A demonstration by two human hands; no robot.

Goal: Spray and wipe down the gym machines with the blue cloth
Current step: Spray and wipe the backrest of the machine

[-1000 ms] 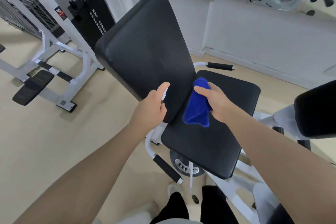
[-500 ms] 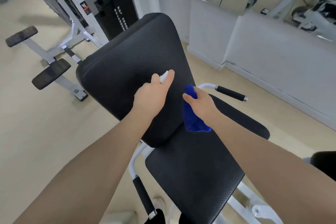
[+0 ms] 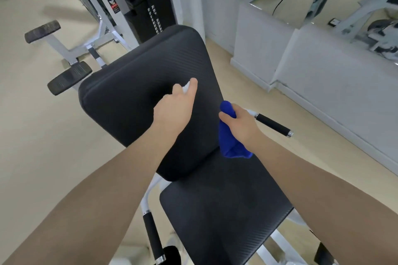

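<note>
Centre frame, the left hand (image 3: pixel 172 114) is out over the black back pad (image 3: pixel 133 92), fingers curled round a small white spray bottle (image 3: pixel 185 87). Only a sliver of white shows between the index finger and the next finger, the rest is hidden inside the grip, and the index finger lies stretched along the top of it.

Just to its right, the right hand (image 3: pixel 241 125) grips the blue cloth (image 3: pixel 230 146). It's a vivid royal blue, soft and bunched, with one rounded fold poking up above the thumb and the bulk hanging down below the fist in a loose, crumpled lobe. That lower end sits right at the seam where the back pad meets the seat pad (image 3: pixel 226 211), at the right edge of the back pad; whether it touches the upholstery, I cannot tell.

Both pads are black with a fine woven texture, the back pad tilting away toward the upper left, the seat pad filling the lower middle. A black-gripped handle (image 3: pixel 273 125) juts out right behind the right hand, and another handle (image 3: pixel 153 239) runs down at the bottom centre. At top centre stands a black weight stack (image 3: pixel 150 13), with white-framed footrest pads (image 3: pixel 69 77) at the left.
</note>
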